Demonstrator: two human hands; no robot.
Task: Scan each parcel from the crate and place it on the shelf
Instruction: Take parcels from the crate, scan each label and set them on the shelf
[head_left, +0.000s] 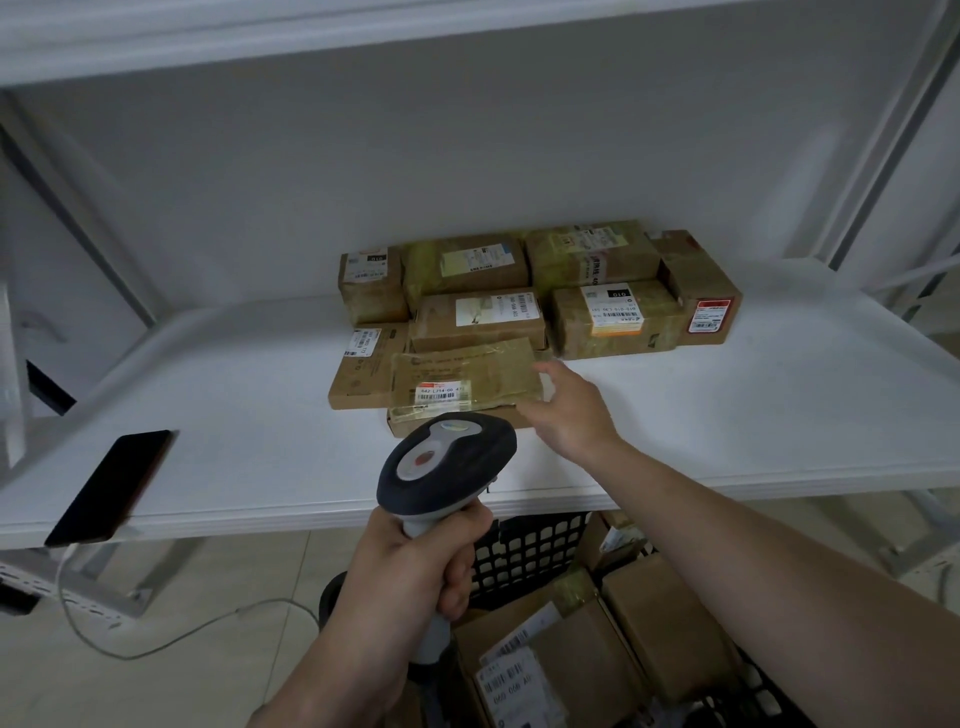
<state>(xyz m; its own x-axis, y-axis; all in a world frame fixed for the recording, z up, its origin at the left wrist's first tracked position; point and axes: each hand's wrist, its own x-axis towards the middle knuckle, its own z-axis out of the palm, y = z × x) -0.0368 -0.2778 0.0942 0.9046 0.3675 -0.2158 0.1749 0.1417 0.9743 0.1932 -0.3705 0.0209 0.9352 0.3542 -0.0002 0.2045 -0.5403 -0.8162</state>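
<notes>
My left hand (415, 561) is wrapped round the grip of the barcode scanner (447, 462), its head up at mid-frame and aimed toward the shelf (727, 415). My right hand (571, 410) is loose and open, fingers spread at the right edge of the flat taped parcel (462, 376). I can't tell whether they are touching it or just beside it.

That parcel lies at the front of the cluster, resting unevenly across two lower boxes, with the stacked parcels (613, 317) behind it. More parcels (524, 680) sit in the black crate (524, 551) at lower right.

The risks I see: the perch is uneven, so a careless nudge could slide the flat parcel forward off the shelf. A sweep of the left arm could also knock the phone (111, 486), which overhangs the shelf edge at left.
</notes>
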